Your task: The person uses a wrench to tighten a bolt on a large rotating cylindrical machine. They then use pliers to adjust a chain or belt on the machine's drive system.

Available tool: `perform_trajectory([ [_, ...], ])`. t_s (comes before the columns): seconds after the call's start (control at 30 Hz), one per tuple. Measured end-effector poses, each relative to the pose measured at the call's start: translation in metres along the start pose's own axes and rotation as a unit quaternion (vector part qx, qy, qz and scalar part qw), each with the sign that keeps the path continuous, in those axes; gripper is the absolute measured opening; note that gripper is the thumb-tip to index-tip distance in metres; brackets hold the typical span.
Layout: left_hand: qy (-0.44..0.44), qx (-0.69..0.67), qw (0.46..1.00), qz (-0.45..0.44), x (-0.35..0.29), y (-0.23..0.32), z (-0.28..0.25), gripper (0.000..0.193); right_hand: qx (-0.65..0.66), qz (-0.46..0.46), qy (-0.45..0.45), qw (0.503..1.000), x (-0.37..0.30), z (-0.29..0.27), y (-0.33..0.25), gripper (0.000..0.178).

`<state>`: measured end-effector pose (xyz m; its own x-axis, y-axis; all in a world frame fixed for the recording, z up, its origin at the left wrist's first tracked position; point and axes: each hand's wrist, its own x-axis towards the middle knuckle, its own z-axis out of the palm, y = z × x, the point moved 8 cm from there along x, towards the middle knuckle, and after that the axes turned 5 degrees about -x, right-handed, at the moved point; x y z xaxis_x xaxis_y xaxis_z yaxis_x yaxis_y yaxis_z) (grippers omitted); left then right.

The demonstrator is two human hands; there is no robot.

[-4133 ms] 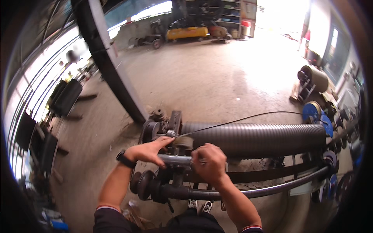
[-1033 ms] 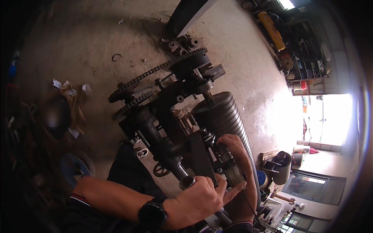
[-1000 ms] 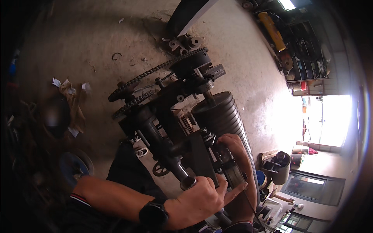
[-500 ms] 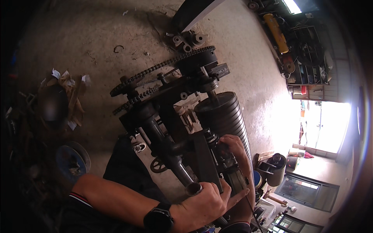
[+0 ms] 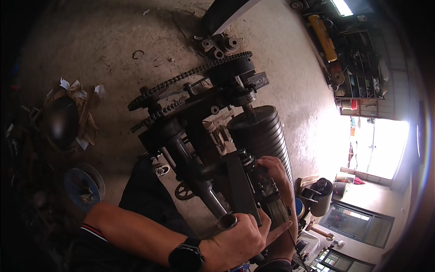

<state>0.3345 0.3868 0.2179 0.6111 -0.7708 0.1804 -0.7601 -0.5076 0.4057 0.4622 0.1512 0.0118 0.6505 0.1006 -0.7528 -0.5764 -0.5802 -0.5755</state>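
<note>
A dark machine fills the middle, with a roller chain (image 5: 195, 72), a thick steel shaft (image 5: 213, 199) and a long flat metal plate (image 5: 242, 190). My left hand (image 5: 240, 235), a black watch on its wrist, is closed round the plate's near end, beside the shaft's open tube end (image 5: 226, 221). One of its fingers stretches right to a wheel-like part (image 5: 277, 211). My right hand (image 5: 272, 168) reaches up the machine's right side, its fingers bent against a dark mechanism (image 5: 263, 183) beside the plate. What those fingertips grip is hidden.
A ribbed black cylinder (image 5: 260, 129) stands right behind the mechanism. Metal fittings (image 5: 219, 45) lie on the floor beyond the chain. At left are a blue spool (image 5: 84, 186) and a dark round object with torn cardboard (image 5: 88, 113). A handwheel (image 5: 183, 191) sits below the shaft.
Both hands keep nearly the same places on the machine. The view has shifted very slightly.
</note>
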Motion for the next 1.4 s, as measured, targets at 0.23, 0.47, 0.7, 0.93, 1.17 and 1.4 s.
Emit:
perform_trajectory([
  [0.23,-0.031,-0.002,0.999,-0.022,-0.005,-0.004,0.009,0.061,-0.035,0.004,-0.003,0.999,0.006,0.024,-0.017,0.028],
  [0.47,-0.017,-0.004,1.0,-0.009,0.003,0.0,0.008,0.062,-0.014,0.033,0.037,0.999,-0.005,0.007,-0.008,0.024],
  [0.7,-0.013,-0.007,1.0,-0.009,0.007,-0.002,0.011,0.064,-0.068,-0.003,0.025,0.997,-0.002,0.008,-0.013,0.025],
  [0.93,-0.01,-0.009,1.0,-0.01,0.006,-0.002,0.013,0.066,-0.12,0.004,-0.023,0.993,0.007,0.004,-0.01,0.028],
  [1.17,-0.011,-0.003,1.0,0.009,0.013,-0.001,0.021,0.069,-0.068,0.036,0.022,0.997,0.01,0.004,0.011,0.039],
  [1.4,0.002,0.003,1.0,0.02,0.052,-0.009,0.033,0.068,-0.051,-0.151,0.194,0.968,-0.028,-0.024,0.039,0.043],
])
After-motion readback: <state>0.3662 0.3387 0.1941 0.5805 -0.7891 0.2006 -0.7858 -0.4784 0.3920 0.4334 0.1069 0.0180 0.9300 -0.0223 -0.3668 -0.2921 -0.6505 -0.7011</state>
